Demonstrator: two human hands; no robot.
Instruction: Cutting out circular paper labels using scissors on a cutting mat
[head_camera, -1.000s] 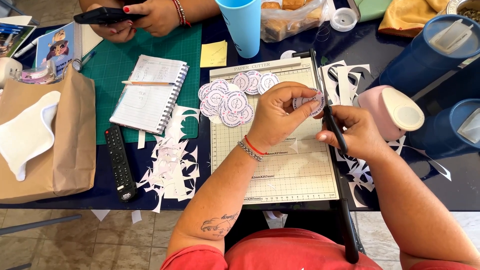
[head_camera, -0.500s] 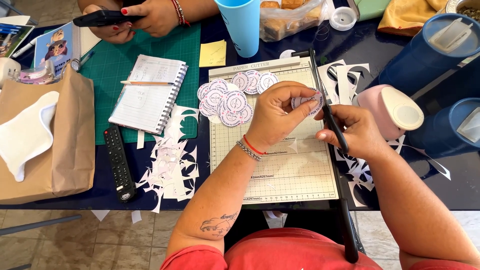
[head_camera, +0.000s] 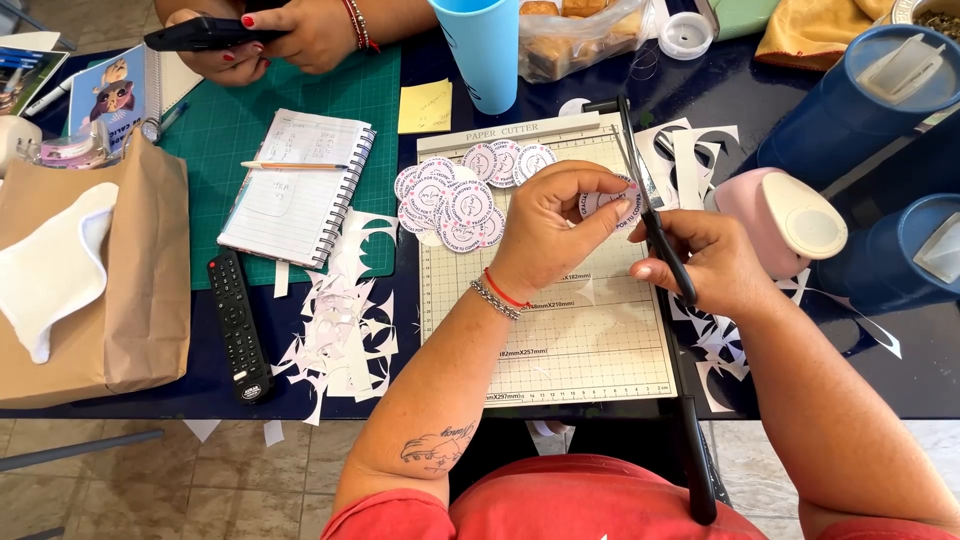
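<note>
Hands met over the gridded paper cutter (head_camera: 560, 340), where we saw the left hand (head_camera: 555, 235) pinching a round printed label (head_camera: 610, 205) between thumb and fingertips while the right hand (head_camera: 705, 265), just to its right, was closed on black scissors (head_camera: 650, 215) whose long axis ran away from the body, the blades seemingly at the label's right edge, though the fingers hid the contact. We noted a pile of cut labels (head_camera: 455, 195) to the left, with paper scraps (head_camera: 345, 330), a remote (head_camera: 238, 325), a pink punch (head_camera: 785, 215), and another person's hands (head_camera: 290, 30) beyond.
</note>
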